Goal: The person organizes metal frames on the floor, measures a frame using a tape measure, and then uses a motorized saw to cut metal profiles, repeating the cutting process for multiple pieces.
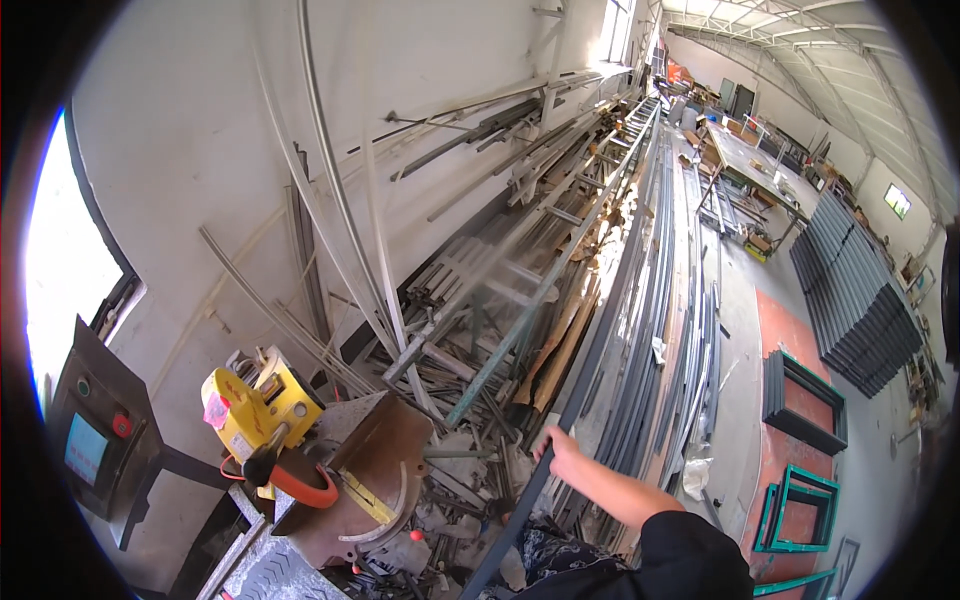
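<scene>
Head view. One hand (562, 452) is showing, at the end of a forearm in a black sleeve (690, 560) coming up from the lower edge; which of the person's hands it is cannot be told for certain, though it is reading as the right. The fingers are curling closed around a long dark metal profile (600, 330), clenching it near its lower stretch. The profile is running from below the grip, up and away past it, toward the far end of the hall.

Just right of the grip, a stack of long grey profiles (665, 330) is lying alongside the held one. Left of the grip, a heap of cut-off bars and scrap (470, 350) is leaning against the white wall. Further left, a chop saw with a yellow guard (255, 410) and a red-trimmed handle is standing. Well right of the grip, green frames (795, 505) are lying on the floor, and dark stacked panels (860, 300) beyond them. The other hand is not showing.
</scene>
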`<control>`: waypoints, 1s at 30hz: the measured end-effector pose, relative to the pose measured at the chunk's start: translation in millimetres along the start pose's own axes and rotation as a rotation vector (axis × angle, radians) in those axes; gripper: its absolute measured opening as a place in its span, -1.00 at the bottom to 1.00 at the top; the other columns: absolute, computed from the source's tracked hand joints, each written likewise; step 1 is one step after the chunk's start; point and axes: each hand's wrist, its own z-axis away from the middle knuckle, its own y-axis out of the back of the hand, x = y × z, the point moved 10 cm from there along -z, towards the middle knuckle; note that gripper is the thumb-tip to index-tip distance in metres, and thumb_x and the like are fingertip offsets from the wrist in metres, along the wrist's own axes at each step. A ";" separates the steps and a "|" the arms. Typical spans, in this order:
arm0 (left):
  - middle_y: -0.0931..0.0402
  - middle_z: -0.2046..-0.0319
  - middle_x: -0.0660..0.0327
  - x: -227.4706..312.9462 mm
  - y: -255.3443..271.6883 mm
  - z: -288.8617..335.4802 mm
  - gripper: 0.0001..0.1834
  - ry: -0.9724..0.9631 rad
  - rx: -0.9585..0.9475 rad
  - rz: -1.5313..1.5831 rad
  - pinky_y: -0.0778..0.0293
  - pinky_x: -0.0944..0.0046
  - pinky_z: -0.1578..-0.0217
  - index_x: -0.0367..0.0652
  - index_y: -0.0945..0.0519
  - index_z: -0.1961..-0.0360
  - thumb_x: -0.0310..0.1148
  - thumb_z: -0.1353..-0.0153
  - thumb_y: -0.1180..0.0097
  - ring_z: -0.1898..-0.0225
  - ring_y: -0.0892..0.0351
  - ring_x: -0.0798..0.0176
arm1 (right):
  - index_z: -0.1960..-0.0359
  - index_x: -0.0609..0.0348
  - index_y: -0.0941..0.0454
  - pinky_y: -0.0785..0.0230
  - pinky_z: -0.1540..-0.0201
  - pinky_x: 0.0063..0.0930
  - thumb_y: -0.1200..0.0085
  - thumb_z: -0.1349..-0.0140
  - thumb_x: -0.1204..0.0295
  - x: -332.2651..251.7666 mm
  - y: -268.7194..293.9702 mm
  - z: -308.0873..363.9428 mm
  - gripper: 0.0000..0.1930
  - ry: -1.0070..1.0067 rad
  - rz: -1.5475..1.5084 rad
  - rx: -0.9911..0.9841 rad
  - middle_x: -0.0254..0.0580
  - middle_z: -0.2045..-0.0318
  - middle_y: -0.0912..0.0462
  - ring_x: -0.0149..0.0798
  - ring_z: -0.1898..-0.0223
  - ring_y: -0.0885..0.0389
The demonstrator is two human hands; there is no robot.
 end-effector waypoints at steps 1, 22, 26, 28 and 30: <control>-0.60 0.34 -0.07 -1.7 3.5 -1.2 -0.39 0.013 0.010 -0.027 -0.49 -0.06 0.25 -0.09 -0.38 -0.08 -0.02 -0.03 -0.14 0.29 -0.62 -0.06 | 0.63 0.17 -0.28 -0.33 0.60 -0.26 -0.09 -0.06 0.48 -13.5 -13.8 -13.4 -0.78 0.005 -0.017 -0.026 -0.19 0.70 -0.30 -0.20 0.70 -0.33; -0.63 0.45 0.01 244.0 67.2 -168.7 -0.42 -0.237 0.193 -0.085 -0.54 0.03 0.37 -0.18 -0.65 0.40 0.21 -0.03 -0.08 0.39 -0.64 -0.02 | 0.39 0.27 -0.48 -0.37 0.54 -0.25 -0.22 -0.12 0.18 115.6 -26.7 -43.5 -0.65 -0.125 0.477 -0.102 -0.12 0.55 -0.56 -0.17 0.55 -0.53; -0.62 0.44 -0.02 271.0 72.2 -196.6 -0.45 -0.176 0.221 -0.056 -0.52 0.00 0.36 -0.19 -0.65 0.39 0.17 -0.05 -0.09 0.38 -0.62 -0.07 | 0.21 0.23 -0.46 -0.43 0.43 -0.07 -0.24 -0.12 0.12 186.9 9.2 -3.1 -0.58 -0.292 0.882 0.109 -0.16 0.36 -0.60 -0.13 0.33 -0.59; -0.62 0.43 -0.04 261.8 78.5 -193.0 -0.46 -0.211 0.229 -0.026 -0.52 0.00 0.35 -0.20 -0.64 0.31 0.13 -0.04 -0.12 0.37 -0.62 -0.10 | 0.22 0.23 -0.46 -0.43 0.44 -0.08 -0.23 -0.12 0.10 181.4 -20.8 -23.0 -0.56 -0.350 0.602 -0.096 -0.16 0.37 -0.60 -0.13 0.33 -0.59; -0.61 0.38 -0.08 218.0 90.1 -180.9 -0.44 -0.191 0.212 0.026 -0.51 -0.02 0.30 -0.21 -0.57 0.13 0.03 0.01 -0.21 0.32 -0.60 -0.17 | 0.24 0.22 -0.45 -0.42 0.45 -0.11 -0.23 -0.13 0.13 141.0 -41.8 -48.5 -0.59 -0.241 0.724 -0.053 -0.14 0.36 -0.57 -0.12 0.38 -0.55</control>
